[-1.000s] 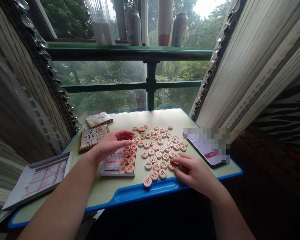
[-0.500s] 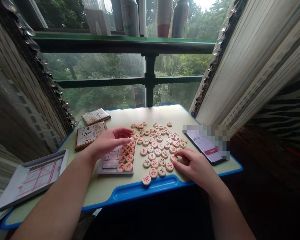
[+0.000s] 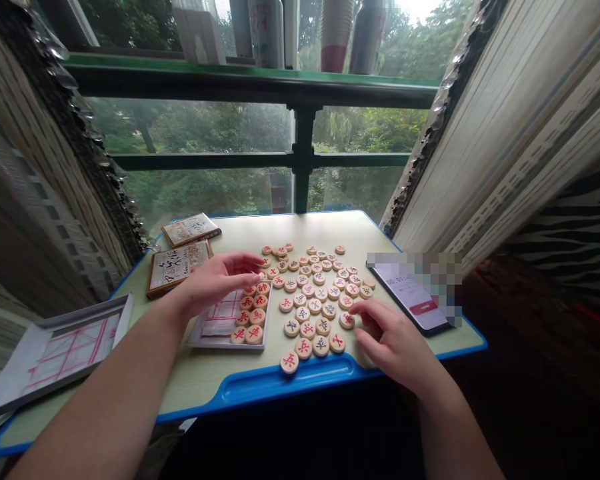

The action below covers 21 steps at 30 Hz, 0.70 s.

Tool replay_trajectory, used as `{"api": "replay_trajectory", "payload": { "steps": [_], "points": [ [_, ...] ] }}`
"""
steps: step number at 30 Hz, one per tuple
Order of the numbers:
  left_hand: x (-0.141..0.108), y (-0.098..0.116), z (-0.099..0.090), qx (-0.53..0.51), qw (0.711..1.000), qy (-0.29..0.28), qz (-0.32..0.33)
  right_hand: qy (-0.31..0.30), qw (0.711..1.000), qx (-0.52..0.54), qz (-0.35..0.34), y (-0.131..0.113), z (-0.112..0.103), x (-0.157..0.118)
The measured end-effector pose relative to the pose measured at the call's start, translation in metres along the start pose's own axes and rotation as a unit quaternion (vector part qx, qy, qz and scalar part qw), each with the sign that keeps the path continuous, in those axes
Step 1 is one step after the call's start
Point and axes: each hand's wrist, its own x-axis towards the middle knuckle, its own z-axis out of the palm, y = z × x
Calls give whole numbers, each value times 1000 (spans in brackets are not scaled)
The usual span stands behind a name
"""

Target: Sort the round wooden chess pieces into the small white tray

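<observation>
The loose round pieces [image 3: 315, 306] lay spread over the middle of the desk [image 3: 260, 232], marked in red or black, most of them flat and close together. The spread ran from the far half down to the near edge, where one red-marked piece [image 3: 289, 362] sat just beside the blue trough [image 3: 285, 385].

Left of them stood the open box [image 3: 225, 345], with red-marked pieces [image 3: 255, 316] in two columns along its right side and a folded sheet with red lines [image 3: 222, 316] filling its left part.

Your left hand [image 3: 215, 283] hovered over the far part of that box, fingers close together and curved; whether thumb and fingers were clamped on a piece, I could not tell. Your right hand [image 3: 391, 337] was at the right side of the spread, thumb and index finger apart, the index fingertip at a red-marked piece [image 3: 347, 320]; firm contact could not be made out.

Beyond your right hand, the phone [image 3: 411, 297] lay slanted near the desk's right edge, part of it blurred by blocks. Toward the left edge, two flat printed cases [image 3: 179, 268] lay one beyond the other, and a second shallow box [image 3: 117, 305] with a red-lined sheet [image 3: 73, 353] reached toward the near left corner.

Past the far edge, cans [image 3: 267, 35] and stacked cups [image 3: 337, 35] stood on the green ledge [image 3: 260, 77] before the window.
</observation>
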Motion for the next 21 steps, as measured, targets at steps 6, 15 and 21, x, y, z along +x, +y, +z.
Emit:
{"api": "replay_trajectory", "payload": {
  "steps": [6,15,21],
  "points": [
    [1,0,-3,3,999,48,12,-34,999,-19,-28,-6,-2,0],
    [-1,1,-11,-59,994,90,5,-39,998,0,-54,-1,-1,1],
    [4,-3,-14,-44,990,128,38,-52,994,8,-100,2,2,0]
  ]
}}
